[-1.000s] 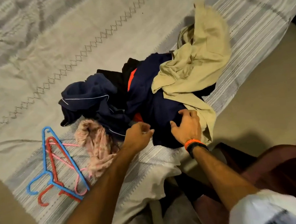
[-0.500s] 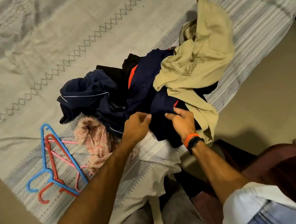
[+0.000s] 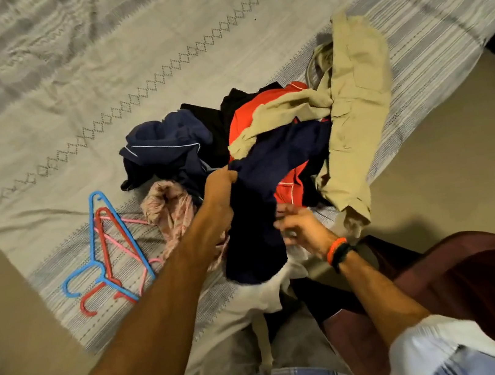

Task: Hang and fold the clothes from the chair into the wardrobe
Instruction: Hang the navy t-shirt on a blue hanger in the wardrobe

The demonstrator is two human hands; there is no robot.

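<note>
The left hand (image 3: 222,188) has its grip bunched tight around a dark navy garment (image 3: 257,218), which hangs down just below that grip over the bed (image 3: 93,66) edge. Just right of the cloth, the right hand (image 3: 302,227) is blurred, fingers spread loosely, apparently holding nothing. Hangers (image 3: 107,250) lie well left of both.

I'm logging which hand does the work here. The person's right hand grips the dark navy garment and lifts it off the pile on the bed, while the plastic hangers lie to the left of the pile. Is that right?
Not quite: the head view shows the left hand has the grip on the dark navy garment; the right hand is blurred beside its lower part. The plastic hangers do lie left of the pile on the bed.
</note>
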